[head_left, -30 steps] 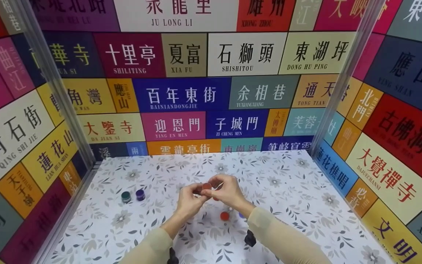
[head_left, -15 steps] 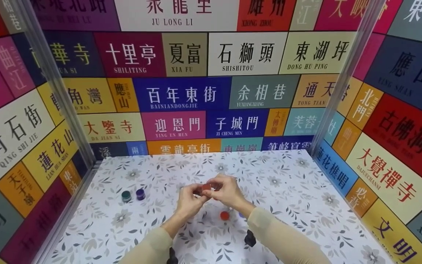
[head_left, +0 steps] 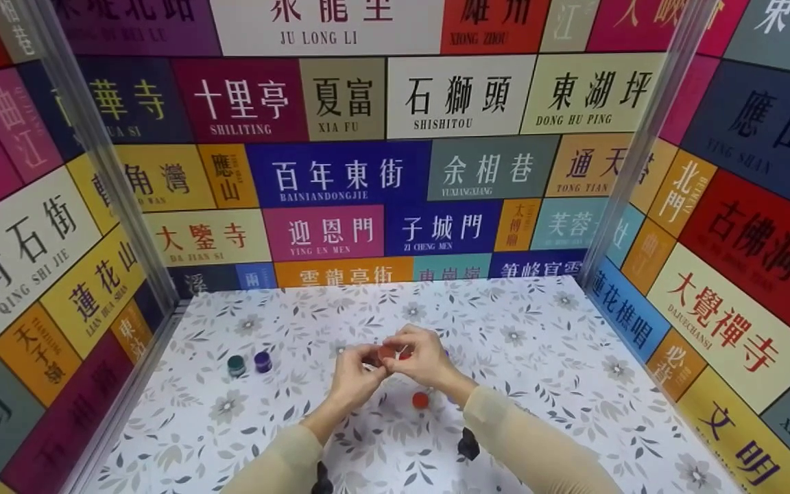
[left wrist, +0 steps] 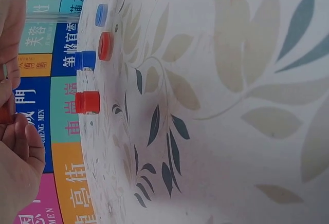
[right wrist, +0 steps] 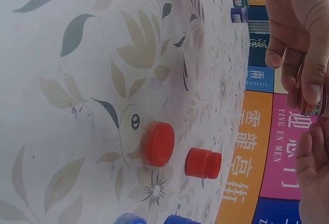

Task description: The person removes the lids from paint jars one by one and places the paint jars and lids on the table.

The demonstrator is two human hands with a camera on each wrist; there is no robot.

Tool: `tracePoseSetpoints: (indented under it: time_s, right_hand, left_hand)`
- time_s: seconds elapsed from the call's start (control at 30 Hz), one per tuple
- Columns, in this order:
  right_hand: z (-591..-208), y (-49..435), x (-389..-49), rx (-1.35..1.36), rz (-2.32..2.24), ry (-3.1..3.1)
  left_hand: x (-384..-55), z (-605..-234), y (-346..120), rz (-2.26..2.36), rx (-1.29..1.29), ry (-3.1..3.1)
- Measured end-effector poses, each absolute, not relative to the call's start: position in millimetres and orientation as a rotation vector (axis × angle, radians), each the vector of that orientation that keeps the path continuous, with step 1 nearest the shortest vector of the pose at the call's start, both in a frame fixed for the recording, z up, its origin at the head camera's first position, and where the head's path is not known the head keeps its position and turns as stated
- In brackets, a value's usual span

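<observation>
Over the middle of the table my left hand [head_left: 355,374] and right hand [head_left: 424,357] meet around a small paint jar [head_left: 387,351] with a reddish-brown top. In the right wrist view the left thumb lies across the labelled side of the jar [right wrist: 311,107], and the right fingers are at its other side; the fingers hide much of it. Below the hands stands an opened red paint jar [right wrist: 201,163], with its red lid [right wrist: 159,144] on the table nearer me. Beside them are a blue jar [left wrist: 86,60] and a blue lid [left wrist: 102,15].
A green-topped jar [head_left: 236,366] and a purple-topped jar [head_left: 262,362] stand together on the left of the table. White cloth with grey leaves covers the tabletop [head_left: 230,439]. Colourful sign-printed walls [head_left: 340,175] enclose the back and both sides.
My hands stay together on the jar, with only small finger shifts. The head view has tilted slightly. The red jar now shows between the hands, and a bit of blue appears beyond my right hand.
</observation>
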State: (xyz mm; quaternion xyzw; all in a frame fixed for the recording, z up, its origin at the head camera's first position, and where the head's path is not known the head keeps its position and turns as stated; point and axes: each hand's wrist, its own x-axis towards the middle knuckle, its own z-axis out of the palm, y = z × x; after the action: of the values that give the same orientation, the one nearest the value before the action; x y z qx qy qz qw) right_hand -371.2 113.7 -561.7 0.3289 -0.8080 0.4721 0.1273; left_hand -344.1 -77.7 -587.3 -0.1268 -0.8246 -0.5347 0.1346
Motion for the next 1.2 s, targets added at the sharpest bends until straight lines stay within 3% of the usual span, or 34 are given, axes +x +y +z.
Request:
tracePoseSetpoints:
  time_s: [0.67, 1.2]
  right_hand:
    - [-558.5, 112.7, -374.5, 0.955, 1.412, -2.4]
    - [-555.1, 110.0, -370.6, 0.72, 1.471, -2.437]
  left_hand:
    - [-346.6, -588.0, -78.5, -1.545, -0.37, -2.395]
    - [-346.2, -587.7, -77.6, -1.559, -0.278, -2.338]
